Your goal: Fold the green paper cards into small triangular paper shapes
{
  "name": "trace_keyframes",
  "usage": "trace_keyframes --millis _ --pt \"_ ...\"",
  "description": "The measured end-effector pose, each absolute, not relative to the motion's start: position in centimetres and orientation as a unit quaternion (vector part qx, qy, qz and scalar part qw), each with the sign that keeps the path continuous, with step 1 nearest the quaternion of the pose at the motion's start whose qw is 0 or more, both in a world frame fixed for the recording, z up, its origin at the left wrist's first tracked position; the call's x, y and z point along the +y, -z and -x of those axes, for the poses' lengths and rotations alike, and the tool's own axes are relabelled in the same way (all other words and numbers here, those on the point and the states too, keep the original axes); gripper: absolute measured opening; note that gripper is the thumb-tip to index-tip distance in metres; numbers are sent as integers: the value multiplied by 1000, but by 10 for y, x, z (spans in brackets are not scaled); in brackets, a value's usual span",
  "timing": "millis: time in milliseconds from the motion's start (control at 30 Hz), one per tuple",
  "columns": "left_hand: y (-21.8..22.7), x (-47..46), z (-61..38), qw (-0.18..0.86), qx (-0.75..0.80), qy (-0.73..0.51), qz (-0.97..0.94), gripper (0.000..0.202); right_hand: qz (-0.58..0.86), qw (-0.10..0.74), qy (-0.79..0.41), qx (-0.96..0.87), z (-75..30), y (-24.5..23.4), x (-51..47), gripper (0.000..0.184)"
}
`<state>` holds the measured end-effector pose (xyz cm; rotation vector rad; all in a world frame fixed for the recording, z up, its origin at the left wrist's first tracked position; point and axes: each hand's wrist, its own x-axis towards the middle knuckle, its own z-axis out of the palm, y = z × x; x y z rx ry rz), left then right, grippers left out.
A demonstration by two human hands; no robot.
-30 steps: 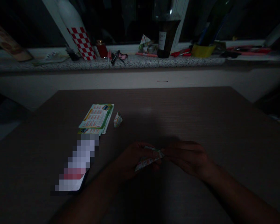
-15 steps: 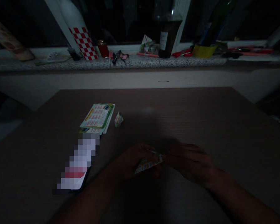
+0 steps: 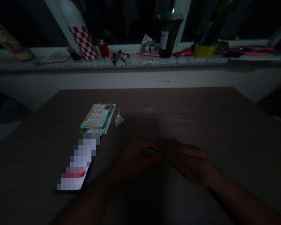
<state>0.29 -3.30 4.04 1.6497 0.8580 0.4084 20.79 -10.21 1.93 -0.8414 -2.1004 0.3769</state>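
My left hand (image 3: 140, 157) is closed around a small piece of folded printed paper (image 3: 148, 152), and only a sliver of it shows between thumb and fingers. Its fingertips meet those of my right hand (image 3: 189, 159), which is pinched at the paper's right end; what lies between those fingertips is too dark to make out. Up and left of my hands, a small folded paper piece (image 3: 119, 120) rests on the table. Beside it lies a stack of printed calendar cards (image 3: 98, 116), green-edged with rows of small print.
A phone (image 3: 78, 184) with a lit, blurred screen lies left of my left forearm on the dark wooden table (image 3: 189, 112). Behind, a granite sill (image 3: 135, 62) carries a red-and-white checkered bottle (image 3: 85, 43), a dark bottle (image 3: 167, 40), a red jar (image 3: 103, 49) and pens.
My left thumb has come over the folded paper, which showed as a wide triangular flap before and is now mostly covered. My right hand has hardly moved.
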Motion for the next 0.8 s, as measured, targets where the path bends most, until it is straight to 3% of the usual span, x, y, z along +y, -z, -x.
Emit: trace_keyframes --millis 333,500,800 --pt "-44 -39 -4 510 359 -196 -756 19 452 428 -155 -768 -204 -28 -103 8" --pt "-40 -42 -6 530 348 -184 -751 20 447 395 -160 -787 -200 -26 -101 20" --pt "-39 -37 -5 627 343 -142 -684 17 456 336 -282 -774 -202 -27 -102 16"
